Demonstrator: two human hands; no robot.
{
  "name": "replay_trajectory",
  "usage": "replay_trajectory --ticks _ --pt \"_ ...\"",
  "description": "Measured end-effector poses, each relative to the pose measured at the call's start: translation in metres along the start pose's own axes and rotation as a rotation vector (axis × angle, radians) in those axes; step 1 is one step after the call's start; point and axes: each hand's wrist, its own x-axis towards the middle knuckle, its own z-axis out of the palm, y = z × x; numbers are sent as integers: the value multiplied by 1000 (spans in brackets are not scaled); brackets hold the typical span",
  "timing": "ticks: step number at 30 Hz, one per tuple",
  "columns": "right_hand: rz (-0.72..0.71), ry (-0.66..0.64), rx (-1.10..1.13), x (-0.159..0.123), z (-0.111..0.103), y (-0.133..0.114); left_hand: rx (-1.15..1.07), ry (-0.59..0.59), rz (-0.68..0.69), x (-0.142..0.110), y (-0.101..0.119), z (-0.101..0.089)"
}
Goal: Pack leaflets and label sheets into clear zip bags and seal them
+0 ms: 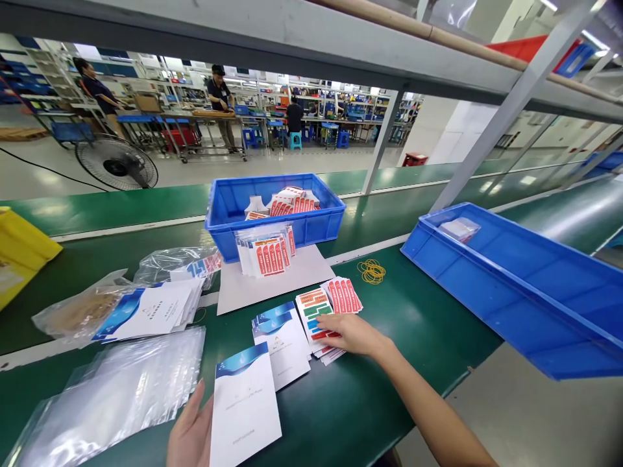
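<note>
My left hand holds a white booklet with a blue top corner by its left edge, just above the green table near me. My right hand lies with fingers stretched flat on a stack of coloured label sheets. Beside that stack lies a pile of red label sheets. A small stack of white and blue booklets sits between my two hands.
A blue crate with red label packs stands behind a grey card carrying bagged labels. Clear plastic bags and more booklets lie left. A long blue tray is right, rubber bands between. People work far behind.
</note>
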Motion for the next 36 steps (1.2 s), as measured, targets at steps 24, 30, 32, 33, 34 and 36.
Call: replay_trajectory --ticks 24,30,32,33,34,36 --pt "-541 38 -127 4 62 -156 -32 64 -124 -3 -1 6" --pt "-169 196 -220 9 7 -69 122 258 -149 -5 6 7" --pt "14 139 -306 7 -12 -26 138 285 -178 -5 7 5" --pt "97 90 -328 5 -19 -7 146 297 -184 -5 8 5" --pt "156 42 -336 2 -23 10 155 306 -189 -5 8 4" --pt "211 -17 -328 -5 -25 34 166 318 -186 -6 8 6"
